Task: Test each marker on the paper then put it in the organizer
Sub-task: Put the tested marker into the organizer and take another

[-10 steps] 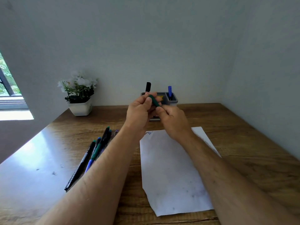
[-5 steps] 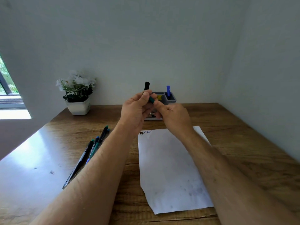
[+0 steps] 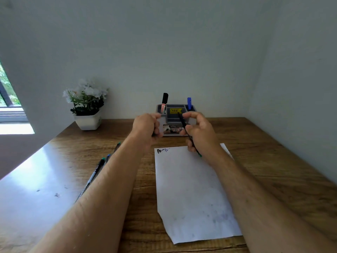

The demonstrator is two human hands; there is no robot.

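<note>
Hovering apart above the paper [image 3: 193, 194], the right hand [image 3: 198, 131] grips a slim dark, green-ended marker [image 3: 184, 123]; the left hand [image 3: 145, 127] is fisted, contents hidden.

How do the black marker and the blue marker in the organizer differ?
The black marker stands in the organizer's left compartment, the blue marker in its right. The black one rises higher and shows a white, red-labelled barrel; the blue shows only blue. Both are capped and roughly upright.

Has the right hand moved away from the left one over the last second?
Yes. The right hand pulled right, off the left hand, taking the marker with it; the organizer front now shows between them.
</note>
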